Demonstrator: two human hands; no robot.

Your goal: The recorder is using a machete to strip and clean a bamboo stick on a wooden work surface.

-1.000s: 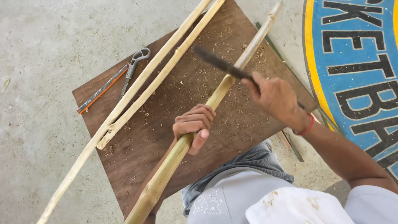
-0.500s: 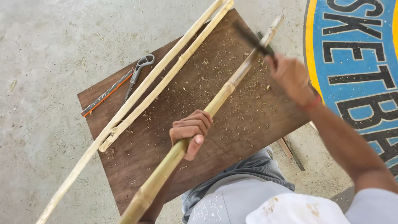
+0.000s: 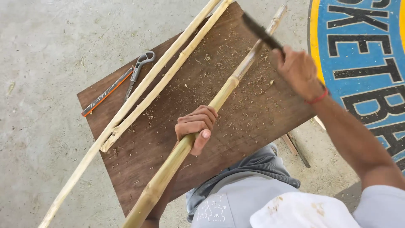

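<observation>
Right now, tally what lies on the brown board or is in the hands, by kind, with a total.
Bamboo poles: 3, namely the held pole in the left hand and two loose poles
Blades: 1, the dark blade in the right hand
Pliers: 1, the grey pliers
Orange-edged flat tool: 1
Total: 6

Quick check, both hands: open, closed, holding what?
Left hand: closed around the bamboo pole.
Right hand: closed on the handle of a dark blade, raised over the pole.
</observation>
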